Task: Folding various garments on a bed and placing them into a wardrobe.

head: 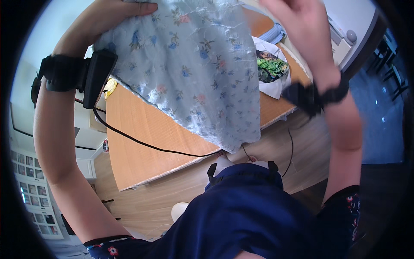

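A pale blue floral cloth [194, 71] hangs in front of me, thin and crinkled, printed with small blue and pink flowers. Its lower corner reaches past the near edge of a wooden table [155, 123]. At the upper left, my left hand [113, 14] grips the cloth's edge, with the thumb lying on the fabric. My right hand [296, 19] is raised to the right of the cloth, blurred and cut off by the top of the view. Whether its fingers touch any fabric is hidden. Both wrists wear black strapped devices.
A white garment with a colourful print [271, 66] lies on the table's right part, near a folded blue checked cloth [273, 34]. A black cable [145, 144] runs from my left wrist device across the table. Below is a wood-look floor [155, 204] with a round white object [179, 210].
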A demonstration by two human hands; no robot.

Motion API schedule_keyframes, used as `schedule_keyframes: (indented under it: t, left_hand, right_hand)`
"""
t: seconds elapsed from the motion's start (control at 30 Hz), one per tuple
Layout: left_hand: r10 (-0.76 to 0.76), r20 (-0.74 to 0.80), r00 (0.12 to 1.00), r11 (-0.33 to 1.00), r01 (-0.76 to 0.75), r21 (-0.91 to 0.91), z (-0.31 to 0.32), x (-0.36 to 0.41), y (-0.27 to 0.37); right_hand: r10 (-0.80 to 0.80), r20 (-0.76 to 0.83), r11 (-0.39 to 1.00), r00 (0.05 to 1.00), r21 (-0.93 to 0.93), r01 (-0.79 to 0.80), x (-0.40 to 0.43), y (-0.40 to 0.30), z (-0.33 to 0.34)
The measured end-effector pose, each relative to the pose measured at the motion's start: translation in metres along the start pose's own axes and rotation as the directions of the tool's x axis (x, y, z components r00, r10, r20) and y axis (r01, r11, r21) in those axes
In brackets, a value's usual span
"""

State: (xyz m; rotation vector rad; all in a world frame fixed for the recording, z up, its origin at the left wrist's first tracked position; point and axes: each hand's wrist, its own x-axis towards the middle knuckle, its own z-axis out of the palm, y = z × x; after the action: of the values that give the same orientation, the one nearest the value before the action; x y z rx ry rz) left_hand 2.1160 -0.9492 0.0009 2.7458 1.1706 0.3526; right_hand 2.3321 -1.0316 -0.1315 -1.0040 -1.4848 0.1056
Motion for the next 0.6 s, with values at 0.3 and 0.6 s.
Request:
schedule_keyframes:
  t: [0.3, 0.6]
  left_hand:
    - [0.204, 0.224, 0.953, 0.979, -0.198, -0.053, -0.006, -0.01, -0.012]
    - [0.379, 0.369, 0.849, 0.922, -0.309, -0.236, 0.005, -0.056, 0.006]
  right_hand:
    - [0.337, 0.235, 0.91, 0.912, 0.165, -0.379, -0.129, 0.007, 0.071]
    - [0.223, 0.507, 0.714, 0.833, 0.496, -0.493, -0.134, 0.021, 0.108]
